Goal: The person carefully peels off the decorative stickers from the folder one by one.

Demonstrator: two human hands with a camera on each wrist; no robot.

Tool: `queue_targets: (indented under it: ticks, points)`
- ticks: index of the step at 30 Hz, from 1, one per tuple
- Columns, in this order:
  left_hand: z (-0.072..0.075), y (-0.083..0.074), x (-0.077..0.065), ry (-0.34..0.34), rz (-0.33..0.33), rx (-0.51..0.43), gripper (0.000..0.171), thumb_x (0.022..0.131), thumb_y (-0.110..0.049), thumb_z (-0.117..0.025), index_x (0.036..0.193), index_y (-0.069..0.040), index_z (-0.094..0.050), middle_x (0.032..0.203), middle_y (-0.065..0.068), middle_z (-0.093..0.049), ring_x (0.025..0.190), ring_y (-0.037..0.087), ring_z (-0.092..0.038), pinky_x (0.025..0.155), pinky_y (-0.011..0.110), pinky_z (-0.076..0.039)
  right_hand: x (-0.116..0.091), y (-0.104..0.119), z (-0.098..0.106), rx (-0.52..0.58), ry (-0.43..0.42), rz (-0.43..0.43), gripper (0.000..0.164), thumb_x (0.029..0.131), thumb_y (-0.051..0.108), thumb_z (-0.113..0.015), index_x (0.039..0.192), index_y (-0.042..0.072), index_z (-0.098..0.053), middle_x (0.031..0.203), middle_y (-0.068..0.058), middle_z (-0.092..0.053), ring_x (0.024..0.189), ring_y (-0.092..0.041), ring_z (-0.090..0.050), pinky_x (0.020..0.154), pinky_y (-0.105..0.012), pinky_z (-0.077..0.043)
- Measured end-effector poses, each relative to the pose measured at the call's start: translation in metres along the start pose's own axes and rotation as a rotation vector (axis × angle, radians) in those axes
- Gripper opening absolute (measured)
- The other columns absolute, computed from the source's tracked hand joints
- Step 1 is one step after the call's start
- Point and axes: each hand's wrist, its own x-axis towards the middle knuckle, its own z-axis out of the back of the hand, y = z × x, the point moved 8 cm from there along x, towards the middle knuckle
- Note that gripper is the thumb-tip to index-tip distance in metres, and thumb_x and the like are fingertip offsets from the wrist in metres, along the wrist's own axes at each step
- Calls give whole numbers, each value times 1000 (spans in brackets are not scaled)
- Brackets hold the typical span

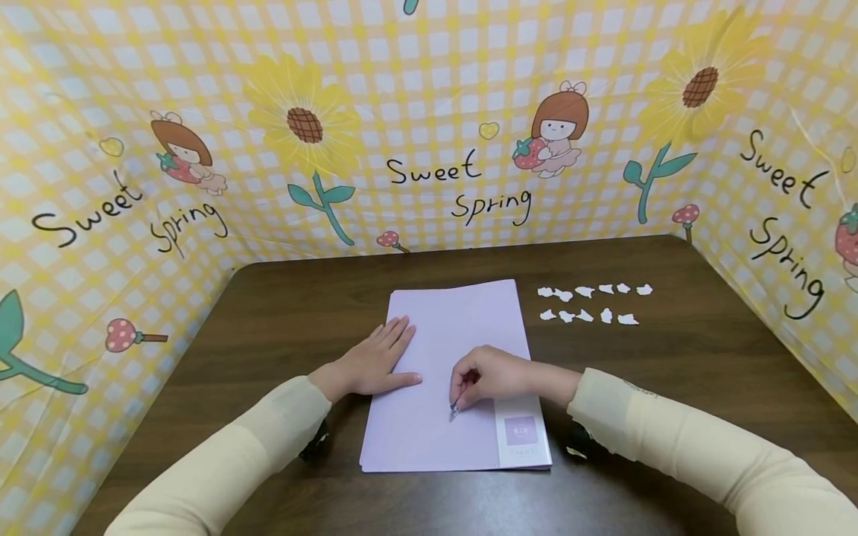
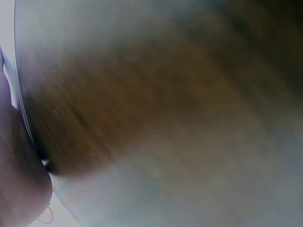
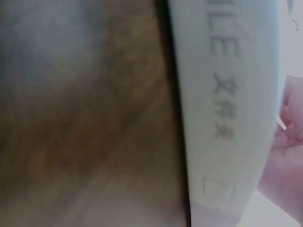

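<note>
A pale purple file folder [image 1: 442, 447] lies upright on the table, a white printed label strip [image 1: 523, 455] at its lower right. My left hand [image 1: 375, 361] rests flat over the folder's left edge, fingers straight and thumb out to the side. Over the folder's lower middle, my right hand [image 1: 492, 374] pinches a small dark and silvery piece [image 1: 453, 412] between thumb and fingertips; its kind I cannot tell. In the right wrist view the label [image 3: 222, 104] shows large beside part of the right hand [image 3: 286, 156]. Only the edge of the left hand [image 2: 21, 175] shows in the left wrist view.
Several small white scraps with ragged edges [image 1: 585, 292] lie in two rows on the brown wooden table [image 1: 281, 313], right of the folder. A yellow checked cloth [image 1: 415, 89] with flowers and "Sweet Spring" lettering stands around the back and sides.
</note>
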Motion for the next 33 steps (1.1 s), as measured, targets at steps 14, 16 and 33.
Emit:
queue_targets:
  ticks: [14,16,33]
  points:
    - [0,2,3,29,17,16,98,91,-74,-31,155,-3,-8,161,17,0,147,32,2,116,45,-6,-21,-16,25,170,-98,-111,2,83,3,-75,84,4,-73,70,-4,-69,63,-12,-61,62,-26,-54]
    - [0,1,2,38,21,15,98,92,-74,-32,156,-4,-8,161,17,1,147,31,2,116,44,-6,-25,-19,28,184,-113,-128,4,82,3,-76,84,1,-74,71,-5,-70,64,-12,-63,64,-27,-55]
    - [-2,2,1,34,20,16,98,91,-74,-31,156,-3,-8,161,16,1,147,31,3,116,45,-5,-58,-41,64,204,-334,-247,13,79,16,-82,88,6,-79,83,-4,-74,76,-16,-65,70,-29,-53]
